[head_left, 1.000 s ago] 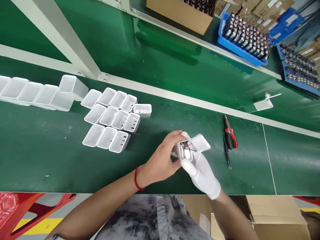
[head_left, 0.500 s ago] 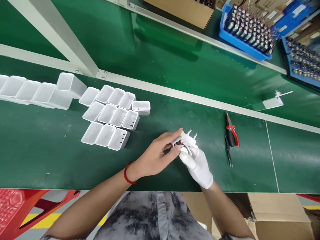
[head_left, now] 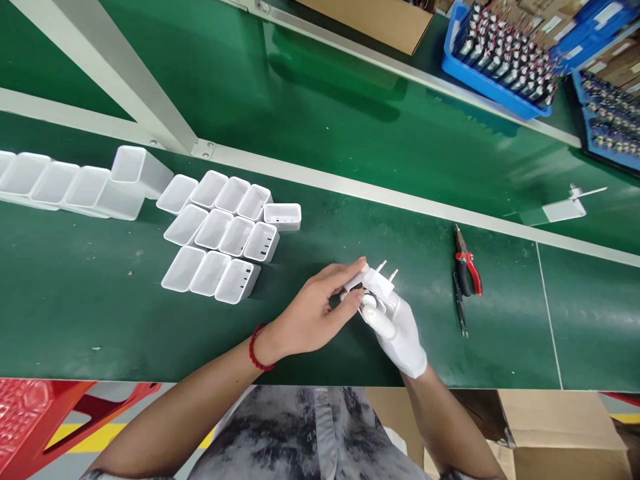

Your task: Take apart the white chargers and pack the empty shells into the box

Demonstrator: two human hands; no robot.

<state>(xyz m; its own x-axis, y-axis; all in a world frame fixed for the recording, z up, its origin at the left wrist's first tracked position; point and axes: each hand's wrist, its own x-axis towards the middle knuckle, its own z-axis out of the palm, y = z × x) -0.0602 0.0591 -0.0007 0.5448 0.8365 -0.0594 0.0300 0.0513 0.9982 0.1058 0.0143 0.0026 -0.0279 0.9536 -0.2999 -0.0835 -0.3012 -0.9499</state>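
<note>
Between both hands is a white plug housing (head_left: 379, 283) with two metal pins pointing up and away; dark parts inside it are partly hidden by fingers. My left hand (head_left: 320, 308), bare and with a red wrist band, pinches its left side between thumb and fingers. A white glove covers my right hand (head_left: 399, 333), which is closed around the right and lower side, its thumb over a round white part. Left of the hands, several open white casings (head_left: 215, 229) stand in rows on the green table (head_left: 125, 320).
Red-handled pliers (head_left: 466, 263) and black tweezers (head_left: 459, 305) lie at the right. A metal rail (head_left: 320, 179) crosses behind. Further back are a blue bin (head_left: 493, 87) of small parts and a cardboard box (head_left: 375, 23). More white casings (head_left: 60, 181) line the far left.
The plug housing has turned slightly in the fingers, and less of its dark inside shows. Both hands keep their hold. The view has shifted a little.
</note>
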